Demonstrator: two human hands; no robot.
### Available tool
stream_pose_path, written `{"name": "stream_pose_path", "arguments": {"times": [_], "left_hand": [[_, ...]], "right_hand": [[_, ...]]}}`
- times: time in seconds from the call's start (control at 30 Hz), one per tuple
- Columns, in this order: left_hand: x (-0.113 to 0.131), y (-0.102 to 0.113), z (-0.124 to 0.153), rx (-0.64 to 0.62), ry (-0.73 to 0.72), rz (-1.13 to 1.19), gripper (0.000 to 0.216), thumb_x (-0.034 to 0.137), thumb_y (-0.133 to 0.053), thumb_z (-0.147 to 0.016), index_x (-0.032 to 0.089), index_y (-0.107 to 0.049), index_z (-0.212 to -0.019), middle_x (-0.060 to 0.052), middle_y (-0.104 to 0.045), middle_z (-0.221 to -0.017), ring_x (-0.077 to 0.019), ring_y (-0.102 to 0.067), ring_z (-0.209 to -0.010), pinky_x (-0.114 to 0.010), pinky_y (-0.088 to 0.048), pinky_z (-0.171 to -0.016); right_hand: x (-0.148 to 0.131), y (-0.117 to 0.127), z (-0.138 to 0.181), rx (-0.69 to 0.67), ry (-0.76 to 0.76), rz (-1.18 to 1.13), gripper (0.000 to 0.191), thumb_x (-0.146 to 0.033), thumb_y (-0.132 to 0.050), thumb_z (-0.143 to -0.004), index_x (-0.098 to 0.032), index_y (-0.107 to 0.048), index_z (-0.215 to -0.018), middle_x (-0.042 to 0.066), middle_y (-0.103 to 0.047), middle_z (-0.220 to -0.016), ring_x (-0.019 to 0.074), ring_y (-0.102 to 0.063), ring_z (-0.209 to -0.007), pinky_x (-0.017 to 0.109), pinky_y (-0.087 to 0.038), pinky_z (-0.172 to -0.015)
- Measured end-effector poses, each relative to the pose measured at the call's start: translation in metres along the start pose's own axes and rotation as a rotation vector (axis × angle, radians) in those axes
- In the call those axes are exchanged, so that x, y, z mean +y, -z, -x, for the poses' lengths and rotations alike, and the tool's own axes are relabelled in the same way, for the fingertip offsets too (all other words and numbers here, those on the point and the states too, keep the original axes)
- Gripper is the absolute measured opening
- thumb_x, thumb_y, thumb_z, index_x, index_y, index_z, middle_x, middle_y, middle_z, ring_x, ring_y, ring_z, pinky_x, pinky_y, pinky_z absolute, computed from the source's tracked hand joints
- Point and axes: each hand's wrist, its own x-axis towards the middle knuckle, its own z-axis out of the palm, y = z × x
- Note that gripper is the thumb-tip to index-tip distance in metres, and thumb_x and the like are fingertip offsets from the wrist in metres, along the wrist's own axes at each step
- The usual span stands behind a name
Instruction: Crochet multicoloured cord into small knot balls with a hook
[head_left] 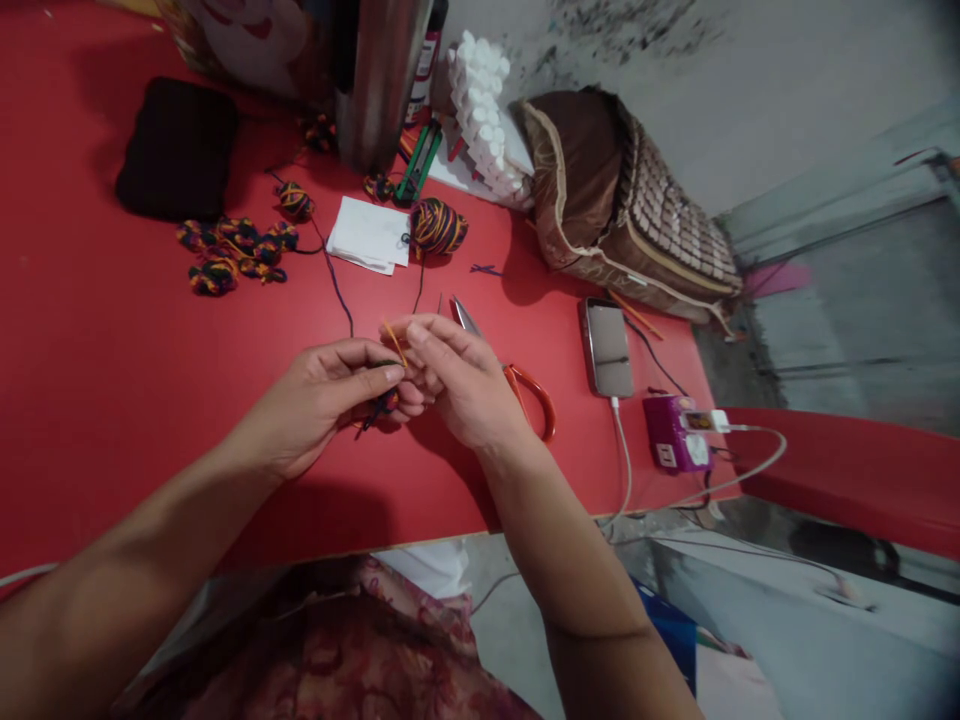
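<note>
My left hand (322,400) pinches a small bundle of multicoloured yarn (391,400) between thumb and fingers; dark ends hang below it. My right hand (469,385) meets it from the right, its thumb and fingertips closed around an orange strand of yarn (395,343) that rises from the bundle. Under and beside my right hand lie scissors (551,410) with orange handles, partly covered by it. Beyond the hands sit a larger yarn ball (439,227) and a smaller yarn ball (294,201), each trailing a dark strand toward my hands.
Several knotted yarn pieces (240,250) lie at left near a black object (178,148). Folded white paper (366,236), a green cutter (418,165) and a metal cylinder (381,80) stand farther back. To the right are a brown bag (577,170), a plugged-in phone (607,350) and a purple box (675,435).
</note>
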Motion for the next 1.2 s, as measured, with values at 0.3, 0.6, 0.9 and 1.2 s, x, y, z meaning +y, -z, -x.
{"name": "stream_pose_path", "arguments": {"times": [0.3,0.6,0.9,1.2], "left_hand": [[-0.0006,0.0013,0.0001,-0.016,0.022,0.010,0.016,0.028,-0.095,-0.083,0.014,-0.091,-0.089,-0.013,-0.087,-0.086,-0.0208,-0.081,-0.076,-0.029,-0.069,-0.075],[0.0018,0.0005,-0.0008,-0.033,0.003,-0.027,0.021,0.032,-0.096,-0.080,0.013,-0.089,-0.086,-0.016,-0.087,-0.087,-0.0240,-0.082,-0.075,-0.032,-0.069,-0.074],[-0.0012,0.0030,-0.0015,-0.009,-0.008,0.046,0.021,0.034,-0.090,-0.090,0.013,-0.091,-0.092,-0.015,-0.087,-0.087,-0.0220,-0.082,-0.076,-0.031,-0.069,-0.076],[-0.0014,0.0012,0.0002,0.036,-0.014,-0.045,0.021,0.032,-0.097,-0.081,0.014,-0.087,-0.083,-0.011,-0.085,-0.086,-0.0178,-0.077,-0.074,-0.028,-0.063,-0.073]], "right_hand": [[0.0011,0.0046,-0.0005,0.053,0.003,0.005,0.034,-0.045,-0.098,-0.083,-0.020,-0.077,-0.090,-0.008,-0.062,-0.061,0.0053,-0.048,-0.046,0.020,-0.039,-0.043],[0.0007,-0.0016,0.0003,0.039,0.028,0.099,0.037,-0.049,-0.100,-0.079,-0.021,-0.079,-0.092,-0.011,-0.054,-0.053,0.0062,-0.041,-0.047,0.022,-0.040,-0.044],[-0.0010,0.0047,-0.0018,0.037,0.020,-0.007,0.037,-0.044,-0.100,-0.079,-0.020,-0.073,-0.089,-0.007,-0.067,-0.065,0.0070,-0.053,-0.051,0.023,-0.043,-0.046],[-0.0002,0.0028,0.0021,0.025,0.080,0.122,0.039,-0.052,-0.096,-0.085,-0.022,-0.071,-0.094,-0.009,-0.061,-0.061,0.0079,-0.052,-0.052,0.023,-0.050,-0.051]]}}
